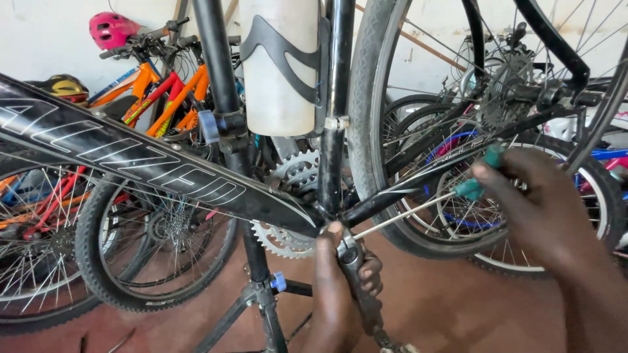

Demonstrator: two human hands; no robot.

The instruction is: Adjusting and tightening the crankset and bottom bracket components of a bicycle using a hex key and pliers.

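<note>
A black bicycle frame (118, 153) hangs across the view on a repair stand (258, 287). My left hand (337, 287) grips the dark crank arm (358, 281) just below the bottom bracket, thumb up against the frame joint. My right hand (536, 209) holds a screwdriver with a teal handle (481, 176); its thin metal shaft (402, 216) runs left and down, with the tip at the crank end near the bottom bracket. The silver chainrings (288, 196) sit just left of my left hand. A white bottle (278, 65) sits in a cage on the frame above.
The bike's rear wheel (369, 117) rises right of the seat tube. Several other bicycles stand behind, an orange one (167, 91) at left. A pink helmet (111, 29) and a yellow helmet (62, 86) hang at back left. The floor (445, 301) is red-brown.
</note>
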